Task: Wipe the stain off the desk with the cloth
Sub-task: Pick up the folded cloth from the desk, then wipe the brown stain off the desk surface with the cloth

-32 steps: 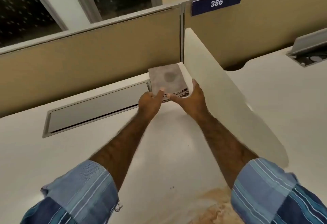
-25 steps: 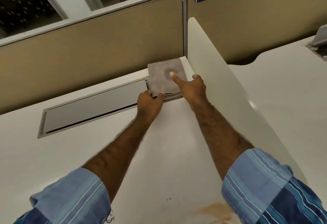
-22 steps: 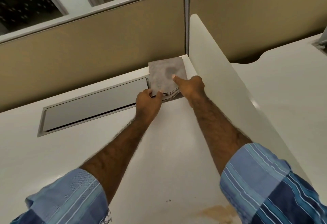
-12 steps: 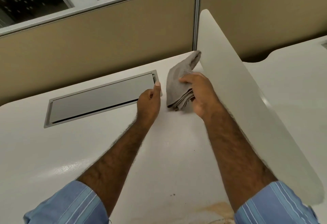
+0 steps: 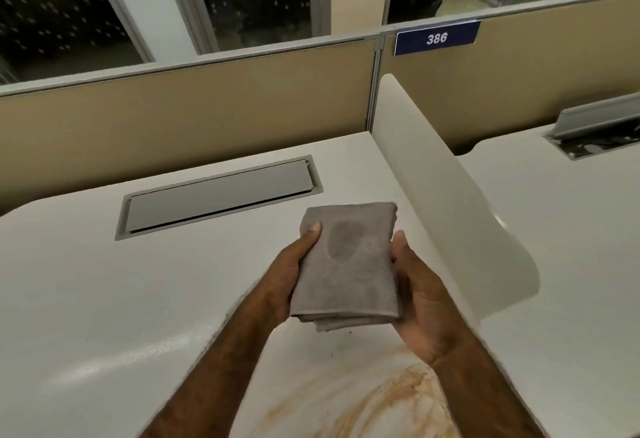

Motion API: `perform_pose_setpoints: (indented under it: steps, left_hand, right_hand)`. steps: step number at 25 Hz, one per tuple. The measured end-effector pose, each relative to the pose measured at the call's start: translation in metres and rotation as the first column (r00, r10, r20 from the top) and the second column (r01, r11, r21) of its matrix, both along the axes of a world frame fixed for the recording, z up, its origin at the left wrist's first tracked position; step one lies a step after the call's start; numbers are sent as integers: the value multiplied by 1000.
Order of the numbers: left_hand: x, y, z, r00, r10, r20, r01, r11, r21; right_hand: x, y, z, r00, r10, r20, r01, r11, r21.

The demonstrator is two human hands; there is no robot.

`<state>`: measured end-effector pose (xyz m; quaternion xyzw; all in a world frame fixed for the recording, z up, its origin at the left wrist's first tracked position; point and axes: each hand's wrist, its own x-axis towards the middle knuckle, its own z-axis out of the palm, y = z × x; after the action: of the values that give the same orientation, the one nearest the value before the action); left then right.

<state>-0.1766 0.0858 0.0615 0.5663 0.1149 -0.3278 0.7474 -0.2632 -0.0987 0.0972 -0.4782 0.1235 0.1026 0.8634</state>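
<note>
One folded grey cloth (image 5: 346,264), one brown stain (image 5: 381,406), two hands. Left hand (image 5: 291,271) grips cloth's left edge, thumb on top; right hand (image 5: 420,302) cups its right edge, thumb up alongside. Cloth held above white desk (image 5: 104,299), w/ stain just below the wrists, nearer the person.
</note>
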Motion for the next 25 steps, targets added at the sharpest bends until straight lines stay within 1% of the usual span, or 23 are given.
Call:
perform_pose_setpoints:
  steps: [2, 4, 6, 7, 8, 9, 10, 11, 13, 16, 18, 20, 22, 25]
  left_hand:
    - [-37, 28, 3, 1000, -12, 25, 13, 999, -44]
    - [-76, 61, 6, 994, 14, 107, -6, 997, -75]
    - [-114, 92, 13, 983, 9, 184, 4, 998, -70]
    - [-132, 106, 16, 976, -9, 216, 20, 999, -49]
    - [-154, 123, 19, 971, -28, 239, 36, 999, -29]
    - [-172, 138, 20, 966, -41, 256, 47, 999, -14]
    - [-188, 152, 20, 961, -51, 271, 54, 999, -1]
    - [-204, 167, 19, 954, -61, 294, 58, 998, 18]
    - [-233, 194, 14, 935, -82, 345, 55, 995, 88]
    - [-271, 223, 0, 921, -81, 380, 0, 978, 208]
    - [-296, 236, -13, 914, -72, 400, -46, 959, 279]
    - [-316, 246, -30, 908, -59, 414, -87, 942, 324]
    - [-333, 257, -48, 907, -40, 420, -130, 921, 368]
    - [-351, 280, -73, 903, 14, 429, -229, 861, 455]
  right_hand:
    - [-42, 23, 0, 1000, -16, -26, 17, 998, 67]
    - [-82, 51, -5, 997, 15, -71, -2, 982, 187]
    - [-120, 81, -9, 991, 44, -125, -3, 952, 306]
    - [-136, 96, -12, 990, 48, -134, -3, 948, 319]
    - [-154, 113, -16, 990, 48, -130, -12, 963, 269]
    - [-169, 127, -22, 992, 29, -125, -10, 989, 150]
    - [-181, 140, -27, 995, 1, -102, -2, 1000, -16]
    - [-193, 153, -30, 996, -44, -78, 29, 983, -181]
    - [-216, 175, -33, 995, -95, -21, 80, 919, -386]
    - [-246, 197, -41, 996, -84, 29, 84, 788, -609]
    - [-264, 207, -49, 999, -21, 27, 34, 696, -717]
    - [-277, 215, -59, 1000, 21, 4, -10, 612, -791]
    - [-286, 224, -69, 998, 52, -33, -57, 554, -831]
    - [-283, 249, -81, 983, 160, -94, -159, 471, -868]
